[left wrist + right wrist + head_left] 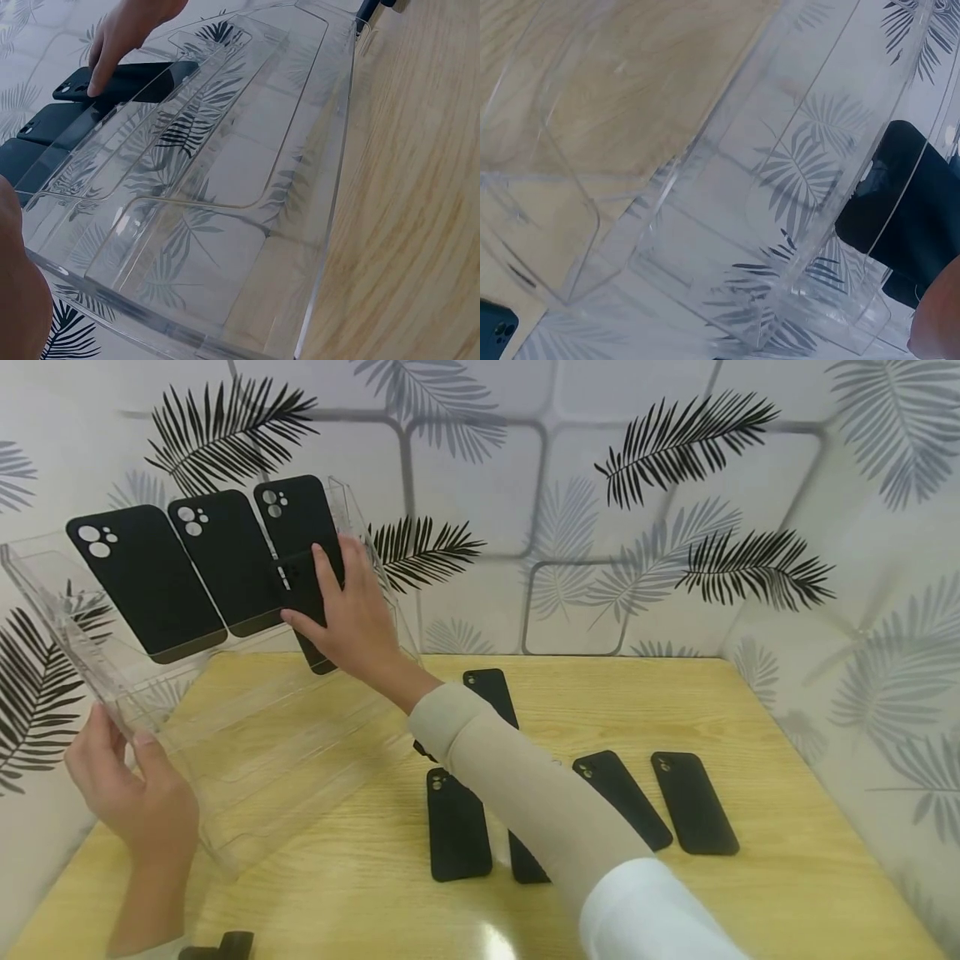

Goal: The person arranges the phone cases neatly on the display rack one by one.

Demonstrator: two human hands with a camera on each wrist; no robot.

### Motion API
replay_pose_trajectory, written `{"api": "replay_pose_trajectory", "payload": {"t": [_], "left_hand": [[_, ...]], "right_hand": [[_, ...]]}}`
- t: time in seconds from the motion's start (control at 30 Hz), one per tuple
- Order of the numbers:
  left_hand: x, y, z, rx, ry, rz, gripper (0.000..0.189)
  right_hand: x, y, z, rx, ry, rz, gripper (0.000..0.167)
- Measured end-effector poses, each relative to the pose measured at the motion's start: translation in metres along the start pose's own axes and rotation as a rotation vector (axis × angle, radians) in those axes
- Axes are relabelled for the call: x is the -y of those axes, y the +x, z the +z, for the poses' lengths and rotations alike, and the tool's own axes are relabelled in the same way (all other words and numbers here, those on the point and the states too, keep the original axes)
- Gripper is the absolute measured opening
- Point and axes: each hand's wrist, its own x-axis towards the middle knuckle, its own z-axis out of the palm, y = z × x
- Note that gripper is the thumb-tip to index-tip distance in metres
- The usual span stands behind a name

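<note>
A clear, tiered acrylic display stand [255, 768] is tilted above the table. My left hand [142, 793] grips its left edge. Two black phone cases, one at the left [146, 581] and one in the middle [221, 560], lean side by side in the top tier, camera cutouts uppermost. At that tier's right end my right hand [360, 618] pinches a black phone case [303, 643], thumb on its left side and fingers over its face. Behind it shows the upper part of another black case [292, 502]; the hand partly hides where they overlap.
Several more black phone cases, among them one at the right [696, 802] and one nearer the middle [457, 827], lie on the wooden table [795, 868]. My right sleeve [532, 793] covers parts of some. A leaf-patterned wall [577, 610] rises close behind the table.
</note>
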Motion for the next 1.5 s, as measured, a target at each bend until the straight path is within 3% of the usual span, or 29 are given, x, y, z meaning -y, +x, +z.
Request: {"api": "replay_pose_trajectory", "payload": {"t": [0.27, 0.67, 0.93, 1.5], "left_hand": [[-0.004, 0.000, 0.002, -0.004, -0.003, -0.019, 0.045], [0.001, -0.001, 0.000, -0.027, 0.008, -0.004, 0.043], [-0.002, -0.001, 0.000, -0.003, -0.010, 0.009, 0.045], [-0.003, -0.002, 0.003, -0.051, 0.006, -0.015, 0.043]], "right_hand": [[-0.014, -0.014, -0.010, 0.014, 0.041, -0.030, 0.095], [-0.061, -0.064, -0.014, 0.024, 0.226, 0.065, 0.088], [-0.107, -0.087, -0.007, -0.009, 0.197, 0.102, 0.082], [-0.172, -0.120, 0.025, 0.158, 0.168, 0.263, 0.078]]}}
